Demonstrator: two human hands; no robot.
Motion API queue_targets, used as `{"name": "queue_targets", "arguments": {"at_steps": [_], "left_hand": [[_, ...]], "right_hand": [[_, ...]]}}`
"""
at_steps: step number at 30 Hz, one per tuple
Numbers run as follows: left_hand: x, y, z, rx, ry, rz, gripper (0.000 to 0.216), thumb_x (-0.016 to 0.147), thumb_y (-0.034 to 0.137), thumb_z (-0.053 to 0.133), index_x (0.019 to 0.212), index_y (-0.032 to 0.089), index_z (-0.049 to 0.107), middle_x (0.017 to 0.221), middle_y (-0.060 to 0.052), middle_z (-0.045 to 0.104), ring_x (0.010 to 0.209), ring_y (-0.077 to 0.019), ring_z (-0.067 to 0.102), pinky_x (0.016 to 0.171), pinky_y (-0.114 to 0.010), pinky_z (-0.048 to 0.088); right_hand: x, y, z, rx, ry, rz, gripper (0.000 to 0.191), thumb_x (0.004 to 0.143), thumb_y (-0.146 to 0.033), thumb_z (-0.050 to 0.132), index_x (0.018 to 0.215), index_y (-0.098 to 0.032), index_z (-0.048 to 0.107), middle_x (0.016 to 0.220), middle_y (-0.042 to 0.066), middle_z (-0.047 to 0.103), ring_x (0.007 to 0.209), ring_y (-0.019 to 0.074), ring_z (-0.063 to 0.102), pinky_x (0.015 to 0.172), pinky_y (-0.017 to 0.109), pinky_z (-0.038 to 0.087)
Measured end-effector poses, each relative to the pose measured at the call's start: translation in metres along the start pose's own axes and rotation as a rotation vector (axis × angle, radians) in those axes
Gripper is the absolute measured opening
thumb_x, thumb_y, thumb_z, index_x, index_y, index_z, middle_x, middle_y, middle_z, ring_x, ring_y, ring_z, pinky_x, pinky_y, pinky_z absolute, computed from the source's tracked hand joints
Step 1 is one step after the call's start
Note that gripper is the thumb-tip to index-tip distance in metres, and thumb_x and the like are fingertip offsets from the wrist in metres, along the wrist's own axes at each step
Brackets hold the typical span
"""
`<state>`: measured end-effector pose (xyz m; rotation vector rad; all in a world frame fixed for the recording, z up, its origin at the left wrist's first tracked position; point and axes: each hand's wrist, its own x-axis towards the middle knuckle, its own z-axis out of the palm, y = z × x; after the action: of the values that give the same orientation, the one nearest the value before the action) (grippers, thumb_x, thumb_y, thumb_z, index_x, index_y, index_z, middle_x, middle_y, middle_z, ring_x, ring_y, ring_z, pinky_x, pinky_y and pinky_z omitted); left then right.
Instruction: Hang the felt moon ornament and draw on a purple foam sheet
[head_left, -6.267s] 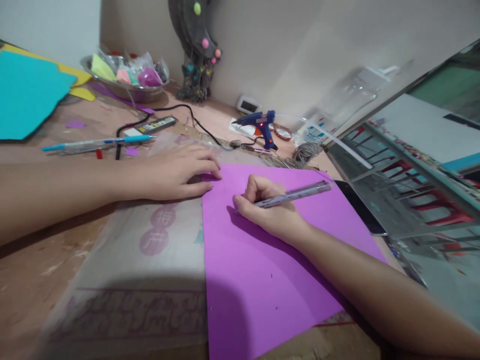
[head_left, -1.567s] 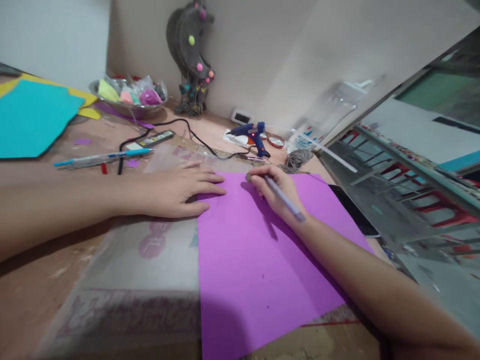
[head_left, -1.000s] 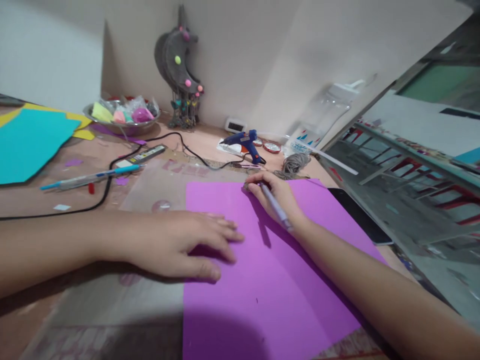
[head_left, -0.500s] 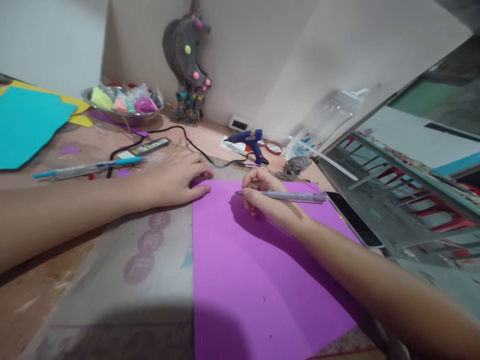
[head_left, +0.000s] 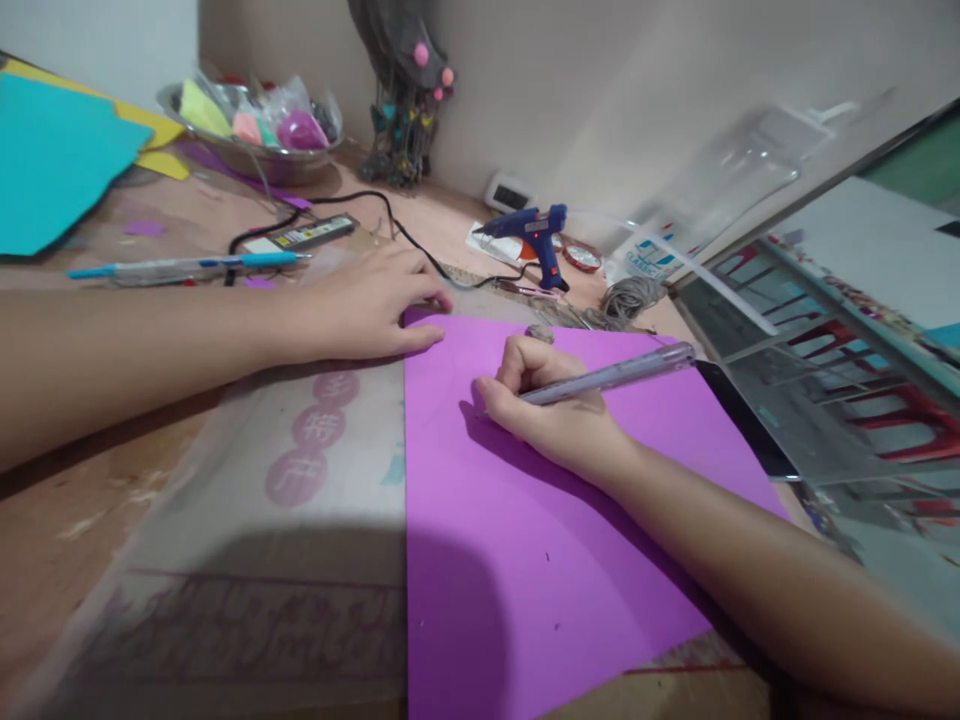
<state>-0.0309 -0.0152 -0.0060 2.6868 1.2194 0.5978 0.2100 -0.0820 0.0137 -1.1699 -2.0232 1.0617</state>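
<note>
A purple sheet lies over a printed translucent sheet on the table, with a few small dark marks on its near part. My left hand rests flat at the sheet's far left corner, fingers apart, thumb on the purple edge. In my right hand is a slim grey pen, pinched between thumb and fingers. Its tip points down and left, close to the purple surface; whether it touches I cannot tell. A small grey lump sits just beyond my right knuckles.
Behind the sheet are a blue glue gun, a ball of grey yarn and a black cable. A phone lies at the right. Leftward are a blue pen, a metal bowl of bagged material and turquoise foam.
My right hand has turned over onto the purple sheet, bringing the pen tip down toward the surface. The camera view has tilted downward. My left hand keeps its place at the corner.
</note>
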Motion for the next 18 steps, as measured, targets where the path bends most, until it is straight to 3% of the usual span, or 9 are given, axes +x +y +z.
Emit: {"name": "queue_targets", "arguments": {"at_steps": [12, 18], "left_hand": [[0.0000, -0.0009, 0.0013, 0.007, 0.028, 0.023, 0.046, 0.090, 0.053, 0.054, 0.116, 0.022, 0.073, 0.115, -0.010, 0.064, 0.119, -0.0321, 0.055, 0.108, -0.047, 0.038], [0.0001, -0.0036, 0.0052, 0.014, 0.050, 0.031, 0.044, 0.090, 0.053, 0.056, 0.115, 0.021, 0.073, 0.114, -0.010, 0.065, 0.119, -0.0317, 0.055, 0.108, -0.047, 0.038]], "right_hand": [[-0.0005, -0.0017, 0.0028, 0.031, -0.074, -0.016, 0.036, 0.084, -0.031, 0.067, 0.065, -0.022, 0.038, 0.053, -0.008, 0.042, 0.046, 0.0044, 0.033, 0.046, 0.019, 0.026], [0.0003, -0.0001, 0.0001, -0.013, 0.072, -0.018, 0.035, 0.082, -0.027, 0.066, 0.064, -0.023, 0.036, 0.055, -0.007, 0.040, 0.049, 0.0055, 0.033, 0.046, 0.021, 0.026]]}}
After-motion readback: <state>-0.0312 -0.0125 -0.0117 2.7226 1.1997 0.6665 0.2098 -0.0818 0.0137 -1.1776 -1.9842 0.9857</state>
